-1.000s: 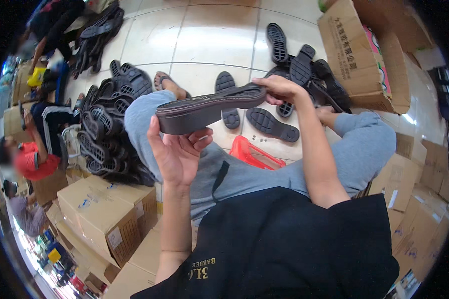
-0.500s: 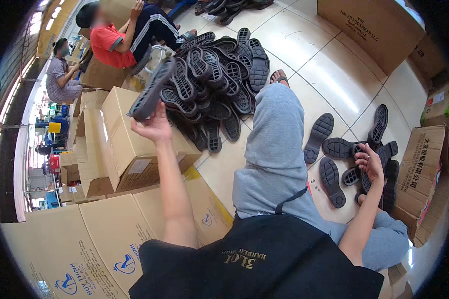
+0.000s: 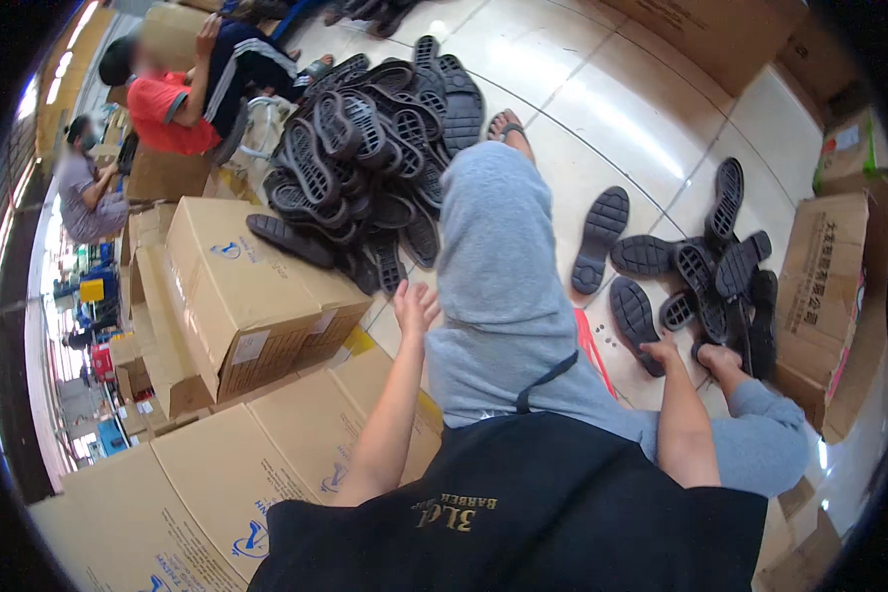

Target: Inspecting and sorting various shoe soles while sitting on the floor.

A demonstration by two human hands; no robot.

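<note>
Black shoe sole is on the floor at the fingers of the right hand, can't tell if they're gripping or just touching. Looks lightish, firm but bendy rubber, so I'd grab the side edges. Right arm angles forward and down; left hand hangs loose, fingers spread and empty, sole pile just beyond.

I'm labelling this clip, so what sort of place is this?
Probably a footwear workshop: piled dark shoe soles on a tiled floor, large cardboard boxes, and a co-worker in a red top sitting nearby.
</note>
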